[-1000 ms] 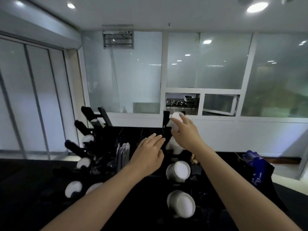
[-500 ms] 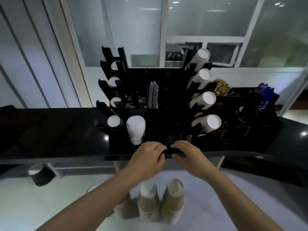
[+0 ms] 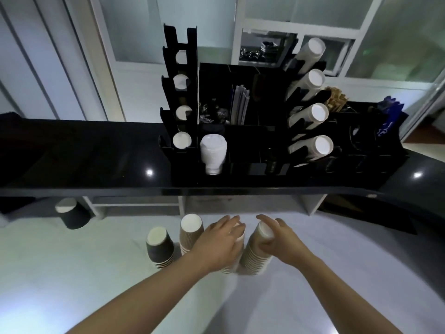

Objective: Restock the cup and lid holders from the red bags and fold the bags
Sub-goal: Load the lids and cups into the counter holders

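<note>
My hands have dropped from the holder at twelve o'clock: right hand wraps a brown cup stack, left hand seemingly curls round its neighbour, ready for restocking.

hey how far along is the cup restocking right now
Looks done: the four right-hand cup holder slots hold cup stacks. In hand: the left hand and right hand each grip an upside-down brown cup stack. Left: another brown stack and black cups. No red bags visible.
</note>
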Demonstrator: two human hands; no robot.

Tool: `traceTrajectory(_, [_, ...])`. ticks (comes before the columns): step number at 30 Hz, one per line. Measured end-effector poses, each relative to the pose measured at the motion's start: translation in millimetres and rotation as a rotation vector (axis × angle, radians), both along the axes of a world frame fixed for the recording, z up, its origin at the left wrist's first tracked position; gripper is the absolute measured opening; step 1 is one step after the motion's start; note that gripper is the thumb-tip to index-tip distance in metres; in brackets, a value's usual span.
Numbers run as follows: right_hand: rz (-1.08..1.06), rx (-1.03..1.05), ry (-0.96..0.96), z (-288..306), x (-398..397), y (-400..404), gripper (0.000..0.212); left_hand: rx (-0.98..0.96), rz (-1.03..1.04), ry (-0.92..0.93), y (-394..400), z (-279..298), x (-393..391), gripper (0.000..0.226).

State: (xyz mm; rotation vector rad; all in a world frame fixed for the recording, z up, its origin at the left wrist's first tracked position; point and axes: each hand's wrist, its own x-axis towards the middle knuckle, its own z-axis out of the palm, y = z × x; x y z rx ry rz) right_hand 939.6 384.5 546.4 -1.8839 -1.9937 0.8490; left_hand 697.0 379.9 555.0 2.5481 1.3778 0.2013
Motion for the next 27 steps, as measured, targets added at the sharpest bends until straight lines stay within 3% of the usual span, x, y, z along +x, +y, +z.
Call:
traceTrajectory(7, [0.009,0.104,-0.045,33.6,9.9,5.3,0.084,0.044,0.043,0.001,-6.4,17.8,5.2,0.057])
traceTrajectory(12, [0.097,0.254,-0.051,112.8,10.5,14.5,0.085,0.149,0.084,0.036,5.8,54.0,3.5,0.048])
traceTrajectory(16, [0.169,0.418,-0.04,179.7,-1.4,19.8,0.086,0.291,0.128,0.002,15.0,99.3,-7.1,0.056])
traceTrajectory(27, [0.246,0.774,0.033,335.9,-68.9,63.2,0.084,0.522,0.255,-0.082,49.8,219.5,-84.8,0.052])
